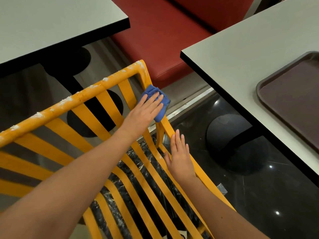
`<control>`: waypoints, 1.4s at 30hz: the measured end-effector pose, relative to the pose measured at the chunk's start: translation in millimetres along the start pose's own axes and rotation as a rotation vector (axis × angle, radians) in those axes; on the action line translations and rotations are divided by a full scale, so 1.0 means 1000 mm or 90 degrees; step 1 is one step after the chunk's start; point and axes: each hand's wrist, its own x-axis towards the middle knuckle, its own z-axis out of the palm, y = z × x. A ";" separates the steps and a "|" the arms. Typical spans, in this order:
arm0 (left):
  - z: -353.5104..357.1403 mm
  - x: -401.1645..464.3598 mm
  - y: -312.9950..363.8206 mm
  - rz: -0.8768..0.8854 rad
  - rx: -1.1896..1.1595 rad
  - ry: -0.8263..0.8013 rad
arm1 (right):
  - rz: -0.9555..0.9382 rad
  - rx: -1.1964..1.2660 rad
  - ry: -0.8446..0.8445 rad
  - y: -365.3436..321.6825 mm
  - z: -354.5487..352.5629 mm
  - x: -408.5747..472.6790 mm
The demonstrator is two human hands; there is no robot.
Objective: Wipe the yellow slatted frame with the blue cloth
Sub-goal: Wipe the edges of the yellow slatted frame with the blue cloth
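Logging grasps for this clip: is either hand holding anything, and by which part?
Nothing is gripped. The left hand presses flat on the blue cloth against the yellow slatted frame; the right hand rests flat on its side rail.

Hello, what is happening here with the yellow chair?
A person is wiping a yellow slatted frame. The left hand presses a blue cloth flat against the frame's right side rail, near the top corner. The right hand rests open on the same rail lower down. White residue is on the top rail, so that part is not yet wiped.
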 end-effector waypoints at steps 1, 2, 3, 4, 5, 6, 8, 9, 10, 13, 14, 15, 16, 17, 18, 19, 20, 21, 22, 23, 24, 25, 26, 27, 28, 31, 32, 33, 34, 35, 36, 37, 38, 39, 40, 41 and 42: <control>0.000 -0.002 0.002 0.015 0.001 -0.006 | -0.005 -0.005 -0.001 0.001 0.000 0.000; -0.002 -0.002 0.001 0.033 0.011 -0.007 | -0.008 -0.007 0.001 0.001 0.000 0.000; -0.004 -0.003 -0.004 0.054 0.023 -0.006 | -0.011 -0.005 0.003 0.001 -0.001 0.000; -0.008 -0.002 -0.011 0.073 0.037 -0.008 | -0.016 -0.001 0.005 0.000 -0.002 0.001; -0.012 -0.001 -0.019 0.086 0.050 -0.009 | -0.025 0.006 0.007 -0.001 -0.004 0.004; -0.016 0.002 -0.027 0.091 0.065 -0.005 | -0.034 0.012 0.010 -0.003 -0.005 0.006; -0.019 0.008 -0.040 0.079 0.078 0.027 | -0.043 0.019 0.019 -0.009 -0.006 0.011; -0.018 0.010 -0.041 0.066 0.072 0.039 | -0.042 0.019 0.023 -0.011 -0.006 0.013; -0.016 0.011 -0.039 0.051 0.066 0.046 | -0.040 0.016 0.024 -0.013 -0.005 0.014; -0.006 0.007 -0.025 0.010 0.054 0.052 | -0.036 0.012 0.030 -0.014 -0.003 0.013; -0.003 0.006 -0.020 0.010 0.054 0.055 | -0.039 0.009 0.029 -0.013 -0.003 0.013; -0.002 0.005 -0.017 0.013 0.053 0.057 | -0.045 0.004 0.026 -0.012 -0.004 0.013; -0.002 0.005 -0.017 0.016 0.054 0.057 | -0.048 0.002 0.025 -0.010 -0.004 0.014; -0.003 0.007 -0.018 0.020 0.056 0.061 | -0.048 0.003 0.026 -0.010 -0.004 0.014; -0.005 0.008 -0.021 0.030 0.064 0.067 | -0.046 0.007 0.025 -0.011 -0.004 0.014; -0.008 0.009 -0.024 0.048 0.076 0.071 | -0.044 0.009 0.023 -0.012 -0.004 0.014; -0.011 0.009 -0.027 0.073 0.091 0.068 | -0.042 0.011 0.023 -0.013 -0.004 0.015; -0.015 0.009 -0.031 0.091 0.105 0.056 | -0.039 0.011 0.023 -0.013 -0.004 0.014; -0.019 0.010 -0.035 0.101 0.124 0.043 | -0.036 0.010 0.022 -0.014 -0.003 0.014; -0.024 0.011 -0.040 0.104 0.141 0.043 | -0.034 0.009 0.021 -0.014 -0.003 0.014; -0.029 0.013 -0.045 0.103 0.153 0.052 | -0.033 0.009 0.020 -0.013 -0.003 0.014; -0.032 0.016 -0.050 0.101 0.161 0.063 | -0.034 0.011 0.020 -0.013 -0.003 0.014; -0.036 0.020 -0.055 0.096 0.170 0.071 | -0.033 0.013 0.021 -0.013 -0.003 0.014; -0.038 0.023 -0.059 0.091 0.182 0.075 | -0.033 0.015 0.019 -0.013 -0.004 0.015; -0.039 0.025 -0.060 0.086 0.191 0.072 | -0.032 0.014 0.018 -0.013 -0.004 0.015; -0.034 0.022 -0.051 0.064 0.170 0.062 | -0.024 0.009 0.012 -0.015 -0.005 0.015; -0.032 0.021 -0.047 0.057 0.165 0.058 | -0.022 0.007 0.010 -0.015 -0.006 0.014; -0.031 0.020 -0.044 0.056 0.156 0.054 | -0.024 0.006 0.010 -0.015 -0.006 0.014; -0.029 0.018 -0.042 0.061 0.142 0.052 | -0.028 0.004 0.008 -0.014 -0.007 0.014; -0.029 0.017 -0.042 0.068 0.135 0.056 | -0.032 0.005 0.008 -0.013 -0.007 0.015; -0.031 0.017 -0.043 0.076 0.131 0.054 | -0.033 0.005 0.009 -0.013 -0.007 0.015; -0.033 0.016 -0.045 0.081 0.128 0.046 | -0.031 0.005 0.008 -0.013 -0.007 0.015; -0.035 0.017 -0.047 0.081 0.125 0.037 | -0.026 0.004 0.005 -0.013 -0.008 0.015; -0.039 0.017 -0.049 0.077 0.131 0.031 | -0.024 0.005 0.000 -0.014 -0.009 0.015; -0.042 0.019 -0.050 0.071 0.137 0.038 | -0.023 0.012 -0.002 -0.015 -0.010 0.015; -0.045 0.021 -0.050 0.063 0.133 0.056 | -0.025 0.029 0.002 -0.016 -0.012 0.015; -0.047 0.023 -0.050 0.048 0.119 0.075 | -0.031 0.059 0.021 -0.019 -0.017 0.016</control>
